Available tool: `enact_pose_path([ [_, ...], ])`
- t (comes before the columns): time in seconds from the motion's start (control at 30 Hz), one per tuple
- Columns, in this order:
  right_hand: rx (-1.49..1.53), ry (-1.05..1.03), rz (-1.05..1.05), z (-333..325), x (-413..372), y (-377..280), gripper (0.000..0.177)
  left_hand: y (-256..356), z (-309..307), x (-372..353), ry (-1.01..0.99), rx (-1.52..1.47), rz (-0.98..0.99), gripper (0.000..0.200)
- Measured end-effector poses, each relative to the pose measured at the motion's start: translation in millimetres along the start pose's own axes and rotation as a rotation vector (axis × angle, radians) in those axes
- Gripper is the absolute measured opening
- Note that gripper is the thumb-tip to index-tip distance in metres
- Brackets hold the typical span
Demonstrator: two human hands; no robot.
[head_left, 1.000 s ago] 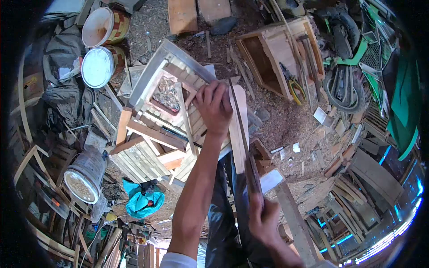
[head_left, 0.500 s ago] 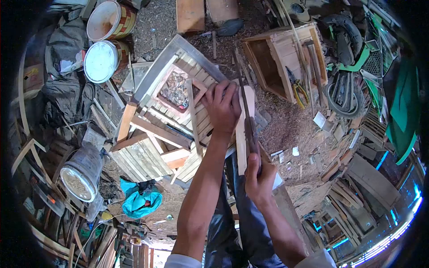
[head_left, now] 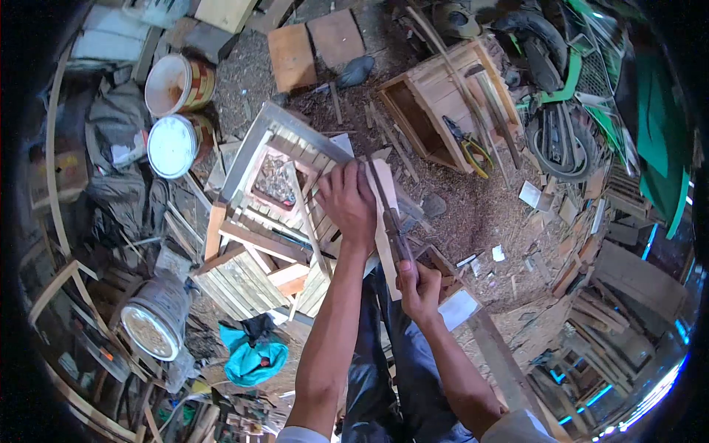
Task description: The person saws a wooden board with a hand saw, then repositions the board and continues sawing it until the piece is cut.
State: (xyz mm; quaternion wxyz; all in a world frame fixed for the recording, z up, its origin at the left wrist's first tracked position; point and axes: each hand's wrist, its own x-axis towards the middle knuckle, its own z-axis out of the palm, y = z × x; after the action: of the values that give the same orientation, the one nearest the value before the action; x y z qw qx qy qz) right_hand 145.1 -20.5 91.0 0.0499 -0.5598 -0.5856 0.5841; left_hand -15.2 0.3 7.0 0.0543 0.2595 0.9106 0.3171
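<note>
My right hand [head_left: 419, 289] is wrapped round the handle of a long, dark-bladed tool [head_left: 392, 221], which looks like a saw or large knife. Its blade lies along a pale wooden board [head_left: 385, 255] above my legs. At the board's upper left edge, my left hand [head_left: 346, 198] presses down with bent fingers, gripping the board. Left of that hand is a slatted wooden frame [head_left: 260, 131] with a square tray of small metal bits [head_left: 276, 179] and a loose thin stick [head_left: 307, 218] across it.
Two buckets [head_left: 168, 85] stand at the upper left. A wooden box [head_left: 436, 96] with yellow-handled pliers [head_left: 474, 153] on it is at the upper right. A teal bag [head_left: 253, 356] lies lower left, a wheel [head_left: 563, 144] far right. Wood scraps litter the floor.
The view has shifted. My right hand and the tool have moved up and left along the board, and the blade's angle is slightly different. My left hand keeps its hold.
</note>
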Motion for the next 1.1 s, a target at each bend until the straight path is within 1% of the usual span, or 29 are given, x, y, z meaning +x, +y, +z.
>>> enact_pose_path([
  [0.07, 0.021, -0.025, 0.000, -4.6, 1.5, -2.7, 0.045, 2.0, 0.2, -1.9, -0.008, -0.107, -0.045, 0.017],
  [0.1, 0.001, -0.024, -0.011, -7.1, 1.6, -5.5, 0.048, 7.9, -5.4, -3.1, -0.012, -0.089, -0.017, 0.020],
  [0.2, -0.062, -0.025, -0.052, -12.5, 1.4, -12.5, 0.047, 16.7, -9.2, -9.4, -0.010, -0.243, -0.132, 0.019],
  [0.23, -0.023, -0.024, -0.069, -14.0, 0.9, -13.7, 0.045, 19.0, -8.4, -11.7, -0.002, -0.319, -0.171, 0.021],
  [0.33, 0.044, -0.046, -0.090, -25.4, -5.8, -23.5, 0.044, 29.2, -13.9, -15.2, -0.029, -0.494, -0.372, 0.032],
  [0.37, 0.065, -0.035, -0.052, -27.8, -7.5, -22.1, 0.044, 31.6, -17.6, -15.0, -0.099, -0.506, -0.510, 0.032],
  [0.4, 0.078, -0.038, -0.039, -30.7, -8.0, -21.8, 0.044, 44.1, -28.3, -12.9, -0.123, -0.466, -0.538, 0.030],
  [0.47, 0.100, -0.029, -0.027, -40.9, -2.8, -23.3, 0.045, 23.8, -20.1, -18.9, -0.093, -0.522, -0.399, 0.030],
  [0.5, 0.060, -0.074, -0.060, -52.2, -1.9, -32.0, 0.045, 30.7, -23.8, -16.8, -0.097, -0.496, -0.397, 0.029],
  [0.53, 0.100, -0.099, -0.078, -57.2, -3.8, -36.3, 0.043, 38.1, -25.9, -14.0, -0.099, -0.476, -0.393, 0.029],
  [0.57, 0.122, -0.077, -0.154, -53.1, -4.4, -34.9, 0.042, 25.7, -21.5, -10.3, -0.083, -0.432, -0.251, 0.029],
  [0.6, 0.152, -0.070, -0.216, -46.2, -6.2, -34.2, 0.041, 19.4, -28.1, -4.7, -0.135, -0.557, -0.291, 0.027],
  [0.67, 0.254, -0.014, -0.274, -57.0, -6.4, -51.1, 0.041, 33.5, -26.2, 6.8, -0.070, -0.602, -0.300, 0.025],
  [0.7, 0.278, -0.002, -0.249, -70.2, -11.1, -54.9, 0.041, 60.0, -29.5, 6.1, -0.103, -0.585, -0.289, 0.022],
  [0.8, 0.306, 0.065, -0.021, -106.3, -40.7, -40.0, 0.043, 116.7, -20.8, -21.1, -0.282, -0.553, -0.129, 0.021],
  [0.83, 0.381, 0.159, 0.006, -115.3, -51.3, -31.7, 0.043, 135.6, -13.3, -35.9, -0.351, -0.546, -0.109, 0.020],
  [0.93, 0.427, 0.345, 0.168, -151.9, -79.4, -5.4, 0.043, 185.7, 13.1, -90.8, -0.535, -0.485, -0.100, 0.024],
  [1.0, 0.478, 0.434, 0.227, -167.6, -95.1, 23.8, 0.044, 203.9, 30.7, -125.2, -0.683, -0.433, -0.058, 0.027],
  [1.07, 0.527, 0.493, 0.296, -187.1, -113.1, 45.9, 0.044, 211.2, 56.6, -165.3, -0.750, -0.439, -0.011, 0.028],
  [1.1, 0.571, 0.489, 0.368, -197.8, -122.0, 54.4, 0.044, 219.8, 65.0, -182.3, -0.810, -0.445, 0.002, 0.029],
])
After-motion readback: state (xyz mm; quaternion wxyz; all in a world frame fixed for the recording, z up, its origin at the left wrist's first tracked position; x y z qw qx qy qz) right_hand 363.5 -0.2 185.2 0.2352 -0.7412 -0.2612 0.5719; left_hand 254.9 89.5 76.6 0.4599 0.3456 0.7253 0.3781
